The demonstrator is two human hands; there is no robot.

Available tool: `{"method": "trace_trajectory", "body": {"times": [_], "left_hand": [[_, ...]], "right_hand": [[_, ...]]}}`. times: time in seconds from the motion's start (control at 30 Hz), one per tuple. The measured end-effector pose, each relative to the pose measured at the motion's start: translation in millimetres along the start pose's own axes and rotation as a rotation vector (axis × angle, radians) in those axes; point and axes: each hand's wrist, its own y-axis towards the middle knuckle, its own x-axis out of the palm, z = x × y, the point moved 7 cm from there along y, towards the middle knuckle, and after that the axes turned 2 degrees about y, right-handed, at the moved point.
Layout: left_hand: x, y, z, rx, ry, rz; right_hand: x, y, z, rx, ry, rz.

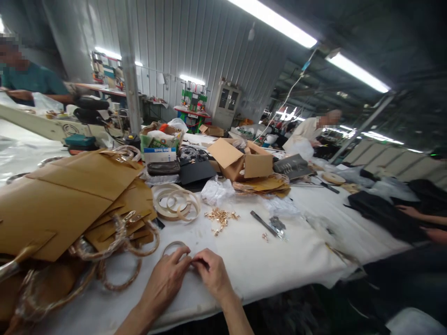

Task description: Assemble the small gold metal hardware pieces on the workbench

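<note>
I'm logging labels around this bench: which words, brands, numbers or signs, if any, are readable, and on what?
Nothing can be read with certainty.
Blue label: lettering, too blurred to quote.
Dark board: pale marks, too blurred to tell whether they are letters.
Wall paper: too small to tell.

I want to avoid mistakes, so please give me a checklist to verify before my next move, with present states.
1. Hands together: ok; left hand and right hand meet at the fingertips.
2. Thin band in sight: ok; its curve shows just beyond the left fingers.
3. Grip at the fingertips: cannot tell; the fingers hide it.
4. Gold-coloured metal fittings near: seems ok; they lie on the white table cover beyond the hands.
5. All small metal pieces in one heap: not ok; a few lie apart, beside the dark flat bar.
</note>
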Motion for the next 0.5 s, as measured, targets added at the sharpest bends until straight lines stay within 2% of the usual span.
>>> {"method": "trace_trajectory", "body": {"times": [0.13, 0.23, 0.4, 0.43, 0.5], "left_hand": [[5.3, 2.7, -5.1, -0.016, -0.054, -0.002], [1.4, 5.2, -4.5, -0.042, -0.097, -0.006], [-9.1, 6.8, -8.9, -0.183, -0.100, 0.042], [-9.2, 6.5, -9.2, -0.187, -0.078, 0.049], [-7.6, 4.9, -8.0, -0.161, -0.016, 0.056]], "right_hand": [[2.2, -2.1, 1.0, -0.014, -0.079, 0.007], [6.3, -6.1, -3.4, -0.050, -0.105, 0.012], [17.7, -18.7, -19.4, -0.120, -0.009, -0.073], [12.3, -20.6, -17.2, -0.096, 0.044, -0.026], [-10.6, -24.9, -1.4, 0.014, 0.156, 0.167]]}}
